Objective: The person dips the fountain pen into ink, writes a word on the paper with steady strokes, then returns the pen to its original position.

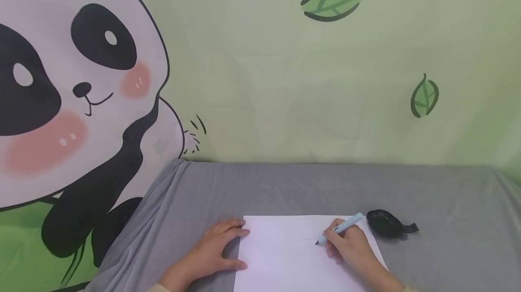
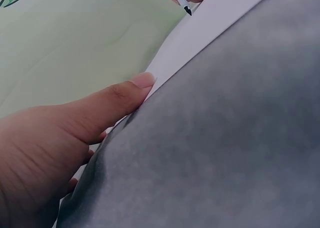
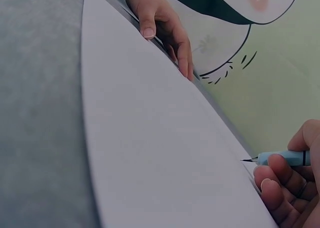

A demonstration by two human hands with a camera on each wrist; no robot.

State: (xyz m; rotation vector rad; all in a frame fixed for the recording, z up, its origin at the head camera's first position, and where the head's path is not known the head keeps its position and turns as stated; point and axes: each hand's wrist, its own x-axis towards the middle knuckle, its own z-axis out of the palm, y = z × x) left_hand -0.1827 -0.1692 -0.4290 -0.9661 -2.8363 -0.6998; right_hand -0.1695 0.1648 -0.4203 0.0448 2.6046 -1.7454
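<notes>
A white sheet of paper (image 1: 281, 256) lies on the grey cloth, with a few faint thin strokes near its upper middle. My left hand (image 1: 211, 247) rests at the paper's left edge, fingers and thumb spread apart and their tips touching it. In the left wrist view the thumb (image 2: 112, 103) presses on the border of the sheet. My right hand (image 1: 350, 244) pinches a light blue pen (image 1: 346, 224) with a dark pointed tip, slanted over the paper beside the strokes. In the right wrist view the pen tip (image 3: 248, 160) is near the paper's far edge.
Right of the paper sits a small black object (image 1: 384, 224) with a rounded body and a short tail-like end. The grey cloth (image 1: 285, 188) covers the table. Behind it hangs a green backdrop (image 1: 260, 79) with a panda and leaves printed on it.
</notes>
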